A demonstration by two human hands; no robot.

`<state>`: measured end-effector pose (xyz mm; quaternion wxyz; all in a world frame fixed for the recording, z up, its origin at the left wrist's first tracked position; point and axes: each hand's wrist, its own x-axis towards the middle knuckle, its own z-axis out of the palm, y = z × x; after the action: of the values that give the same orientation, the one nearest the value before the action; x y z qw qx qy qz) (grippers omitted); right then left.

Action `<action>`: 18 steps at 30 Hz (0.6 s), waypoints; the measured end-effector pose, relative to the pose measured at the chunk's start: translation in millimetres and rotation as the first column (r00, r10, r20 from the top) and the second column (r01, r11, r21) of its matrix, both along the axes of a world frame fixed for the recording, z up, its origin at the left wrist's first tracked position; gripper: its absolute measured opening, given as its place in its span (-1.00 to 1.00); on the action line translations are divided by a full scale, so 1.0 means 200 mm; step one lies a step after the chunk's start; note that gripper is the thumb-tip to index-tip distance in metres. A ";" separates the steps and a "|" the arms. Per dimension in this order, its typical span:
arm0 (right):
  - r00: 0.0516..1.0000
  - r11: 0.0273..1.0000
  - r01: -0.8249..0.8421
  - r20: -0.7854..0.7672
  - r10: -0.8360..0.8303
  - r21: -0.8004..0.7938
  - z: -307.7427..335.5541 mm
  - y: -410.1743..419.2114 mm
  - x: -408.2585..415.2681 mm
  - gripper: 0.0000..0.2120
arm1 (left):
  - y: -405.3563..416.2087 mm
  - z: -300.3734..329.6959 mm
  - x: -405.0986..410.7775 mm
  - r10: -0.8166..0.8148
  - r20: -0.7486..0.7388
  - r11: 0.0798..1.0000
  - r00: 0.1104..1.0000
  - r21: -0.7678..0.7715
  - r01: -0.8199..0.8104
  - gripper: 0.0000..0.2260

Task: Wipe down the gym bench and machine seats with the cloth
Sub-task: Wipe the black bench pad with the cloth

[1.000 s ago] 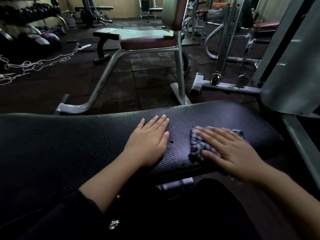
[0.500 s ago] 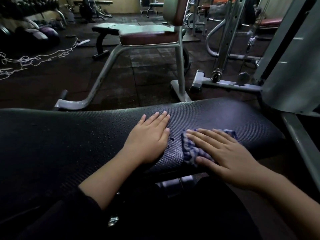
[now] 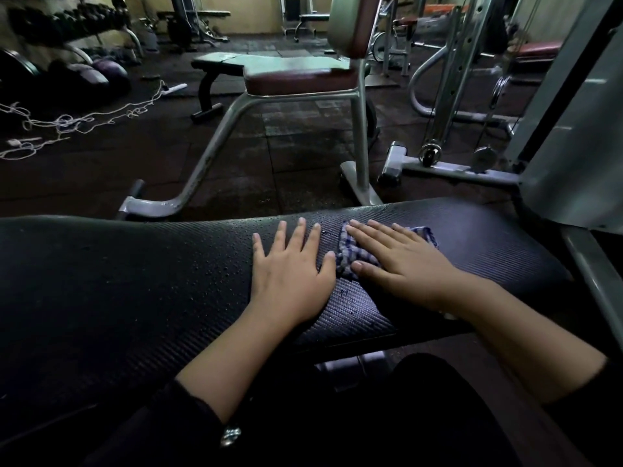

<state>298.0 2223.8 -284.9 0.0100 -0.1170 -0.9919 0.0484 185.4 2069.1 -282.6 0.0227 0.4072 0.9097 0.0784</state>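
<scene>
Leftward slid right hand (image 3: 404, 264), cloth (image 3: 357, 256) touching left hand (image 3: 290, 271) on bench (image 3: 135, 264).

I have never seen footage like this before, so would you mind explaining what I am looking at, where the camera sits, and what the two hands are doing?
There is no robot here. A person wears one wide-angle camera on the head, looking forward and down, so the two bare arms reach in from the bottom of the picture. In front lies a black padded gym bench with water droplets on its ribbed surface. The left hand rests flat on the pad, fingers straight and spread, holding nothing. The right hand presses a blue-and-white checked cloth flat against the bench; the fingers lie straight on top of it rather than curled round it. Behind stand a machine seat with a maroon cushion, a white rope on the dark floor, and a dumbbell rack.
</scene>
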 end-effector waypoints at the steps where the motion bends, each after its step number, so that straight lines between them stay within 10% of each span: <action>1: 1.000 1.000 -0.001 -0.002 0.001 -0.002 0.00 0.00 -0.01 0.06 | 0.00 0.00 0.00 0.000 0.003 1.000 1.000 0.004 0.000 -0.48; 18: 0.982 0.986 0.164 0.106 -0.159 -0.040 0.06 0.37 -0.36 -0.46 | 0.00 0.00 -0.02 0.000 0.031 1.000 1.000 -0.003 0.000 -0.45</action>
<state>225.8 2298.2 -272.0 -0.0396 -0.1994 -0.9769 0.0656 182.0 2068.4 -281.9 0.0375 0.4059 0.9094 0.0832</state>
